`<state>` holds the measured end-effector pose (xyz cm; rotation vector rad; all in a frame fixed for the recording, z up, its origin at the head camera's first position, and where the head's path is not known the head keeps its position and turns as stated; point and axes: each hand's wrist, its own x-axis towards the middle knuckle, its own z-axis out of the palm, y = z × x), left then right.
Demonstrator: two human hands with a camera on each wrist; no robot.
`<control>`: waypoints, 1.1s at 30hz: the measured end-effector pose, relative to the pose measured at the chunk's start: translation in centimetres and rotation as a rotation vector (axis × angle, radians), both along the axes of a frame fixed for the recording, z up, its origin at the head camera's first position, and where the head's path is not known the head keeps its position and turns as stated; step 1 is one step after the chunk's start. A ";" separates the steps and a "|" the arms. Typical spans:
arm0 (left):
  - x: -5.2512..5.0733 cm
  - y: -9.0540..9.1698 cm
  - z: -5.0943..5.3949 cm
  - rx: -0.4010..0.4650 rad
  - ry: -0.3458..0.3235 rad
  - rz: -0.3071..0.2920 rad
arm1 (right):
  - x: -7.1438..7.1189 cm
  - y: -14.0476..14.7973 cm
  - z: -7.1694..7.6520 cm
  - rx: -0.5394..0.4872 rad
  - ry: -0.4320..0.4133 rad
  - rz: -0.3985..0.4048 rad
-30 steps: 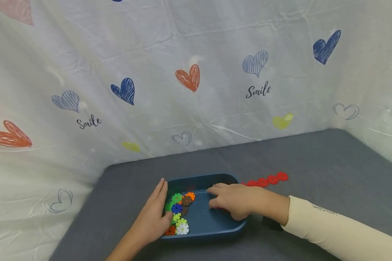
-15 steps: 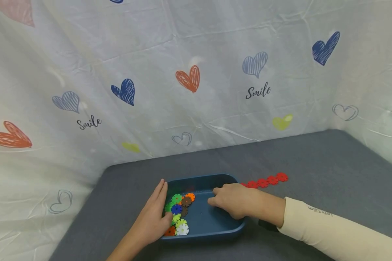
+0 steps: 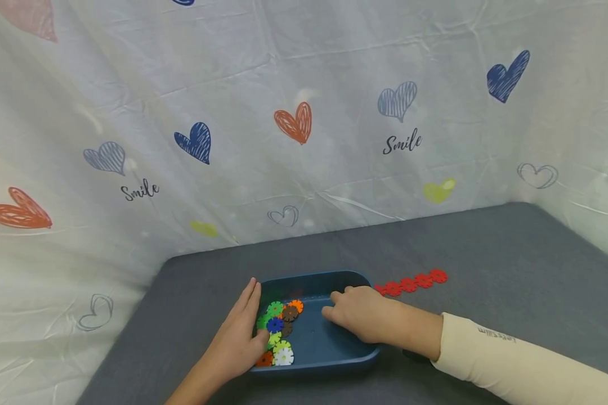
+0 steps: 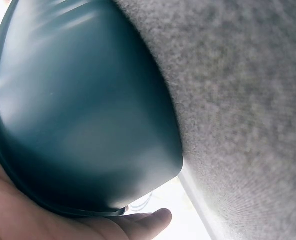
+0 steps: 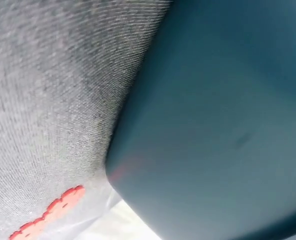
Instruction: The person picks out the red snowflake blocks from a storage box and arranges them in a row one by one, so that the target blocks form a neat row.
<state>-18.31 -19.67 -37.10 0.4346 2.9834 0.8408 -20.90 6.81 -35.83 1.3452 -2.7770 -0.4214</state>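
Observation:
A dark blue tray point(image 3: 324, 363) stands on the grey cloth. Along its left rim lies my left hand point(image 3: 235, 340), fingers straight and thumb reaching over the inside; the left wrist view shows the palm against the rim. My right hand point(image 3: 362, 315) reaches over the right rim into the tray with its fingers bent downward. Its fingertips, and anything between them, are hidden. Left in the tray lie flower-shaped plastic discs: green point(image 3: 275, 308), blue point(image 3: 275, 324), brown point(image 3: 290, 313), orange point(image 3: 297, 305), white point(image 3: 284, 356) and others.
A chain of joined red flower discs point(image 3: 408, 284) lies on the grey cloth point(image 3: 486, 253) beyond the right hand, partly hidden by it. A white curtain point(image 3: 334, 169) with printed hearts hangs behind and at both sides.
My right hand's fingers, spread over the tray with a bit of red beneath them a second ago, have drawn closer together, hiding the red. My left hand and the tray have stayed put.

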 end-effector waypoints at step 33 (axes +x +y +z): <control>-0.1 -0.1 0.0 0.005 -0.017 0.003 | -1.6 1.7 -0.8 -0.578 -0.203 0.132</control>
